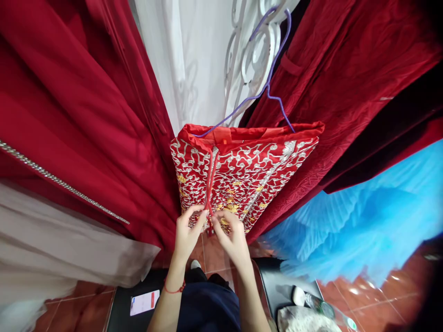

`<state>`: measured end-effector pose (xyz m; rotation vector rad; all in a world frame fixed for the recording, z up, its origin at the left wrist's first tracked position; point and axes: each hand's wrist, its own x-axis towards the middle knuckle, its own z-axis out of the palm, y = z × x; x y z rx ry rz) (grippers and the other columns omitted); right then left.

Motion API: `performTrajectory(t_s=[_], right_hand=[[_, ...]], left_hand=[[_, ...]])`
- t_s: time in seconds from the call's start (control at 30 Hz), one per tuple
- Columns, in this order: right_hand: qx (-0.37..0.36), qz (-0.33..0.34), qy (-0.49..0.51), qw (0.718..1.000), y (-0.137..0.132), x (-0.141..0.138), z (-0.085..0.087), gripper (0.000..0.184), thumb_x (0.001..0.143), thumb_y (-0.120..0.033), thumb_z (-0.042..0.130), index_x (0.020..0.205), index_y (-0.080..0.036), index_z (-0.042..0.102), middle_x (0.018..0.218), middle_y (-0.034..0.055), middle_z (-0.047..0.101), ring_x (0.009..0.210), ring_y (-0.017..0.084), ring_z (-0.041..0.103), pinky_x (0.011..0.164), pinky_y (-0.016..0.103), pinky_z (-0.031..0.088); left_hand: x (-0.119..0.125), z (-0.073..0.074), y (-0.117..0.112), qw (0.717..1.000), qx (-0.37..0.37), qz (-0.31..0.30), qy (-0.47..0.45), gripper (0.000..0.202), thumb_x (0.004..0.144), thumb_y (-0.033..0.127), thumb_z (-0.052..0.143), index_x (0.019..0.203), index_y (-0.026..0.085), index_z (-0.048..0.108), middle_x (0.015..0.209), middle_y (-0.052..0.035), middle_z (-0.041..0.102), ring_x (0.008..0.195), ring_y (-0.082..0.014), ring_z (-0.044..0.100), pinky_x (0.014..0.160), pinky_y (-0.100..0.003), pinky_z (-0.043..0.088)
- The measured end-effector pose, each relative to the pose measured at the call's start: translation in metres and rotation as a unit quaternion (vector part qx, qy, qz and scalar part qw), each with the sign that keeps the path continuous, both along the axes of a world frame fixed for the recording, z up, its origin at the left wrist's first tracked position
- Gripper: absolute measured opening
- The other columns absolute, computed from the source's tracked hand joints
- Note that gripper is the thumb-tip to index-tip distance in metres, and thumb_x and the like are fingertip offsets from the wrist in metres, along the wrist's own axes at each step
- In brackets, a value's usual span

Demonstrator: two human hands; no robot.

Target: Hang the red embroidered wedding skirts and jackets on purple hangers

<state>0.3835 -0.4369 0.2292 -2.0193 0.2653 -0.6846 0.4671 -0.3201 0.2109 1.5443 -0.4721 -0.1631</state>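
Observation:
A red skirt [194, 166] with silver and gold embroidery hangs on a purple wire hanger [246, 99] hooked to a white scrolled metal frame. From its waistband [249, 133] a thin red drawstring [209, 177] runs down the front. My left hand [188, 229] pinches the drawstring between thumb and fingertips. Close beside it, my right hand [231, 233] also has thumb and finger closed on the drawstring. Both hands are in front of the skirt's lower part, their fingertips almost meeting.
Dark red gowns [86, 115] hang on the left and right, a blue ruffled dress [360, 212] at the right. A phone [144, 302] lies on a black seat at lower left. Plastic bottles [320, 304] and a pale bag [304, 320] rest at lower right.

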Motion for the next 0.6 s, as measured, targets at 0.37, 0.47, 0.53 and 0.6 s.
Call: performTrajectory(t_s=[0.37,0.47,0.53,0.6], right_hand=[[-0.237,0.087,0.185,0.95,0.012,-0.031,0.02,0.006,0.097,-0.019,0.051,0.094,-0.02,0.055,0.075,0.0005,0.066,0.07,0.019,0.063,0.07,0.03,0.042],[-0.287,0.127,0.26,0.913,0.016,-0.035,0.015,0.008,0.096,-0.017,0.052,0.09,-0.019,0.056,0.079,0.0045,0.07,0.073,0.022,0.066,0.07,0.032,0.041],[-0.288,0.154,0.294,0.898,0.015,-0.04,0.017,0.012,0.097,-0.018,0.051,0.086,-0.02,0.056,0.081,0.0055,0.07,0.074,0.021,0.066,0.07,0.032,0.04],[-0.27,0.173,0.304,0.897,0.012,-0.045,0.025,0.015,0.098,-0.019,0.051,0.083,-0.02,0.055,0.082,0.0041,0.069,0.074,0.019,0.064,0.069,0.03,0.039]], left_hand=[[0.005,0.012,-0.009,0.988,-0.107,-0.03,0.108,0.047,0.094,0.053,0.057,0.123,0.018,0.064,0.099,-0.0102,0.076,0.091,-0.0212,0.074,0.085,-0.032,0.058],[0.003,0.012,-0.022,0.981,-0.122,-0.058,0.136,0.049,0.092,0.057,0.058,0.116,0.016,0.068,0.09,-0.0092,0.076,0.081,-0.0195,0.072,0.076,-0.03,0.057],[0.001,0.011,-0.031,0.975,-0.139,-0.066,0.163,0.044,0.089,0.056,0.062,0.105,0.015,0.071,0.087,-0.008,0.075,0.076,-0.0171,0.069,0.071,-0.027,0.055],[0.0,0.01,-0.037,0.965,-0.159,-0.07,0.197,0.038,0.085,0.052,0.069,0.094,0.016,0.073,0.081,-0.0054,0.072,0.072,-0.0137,0.065,0.066,-0.023,0.051]])
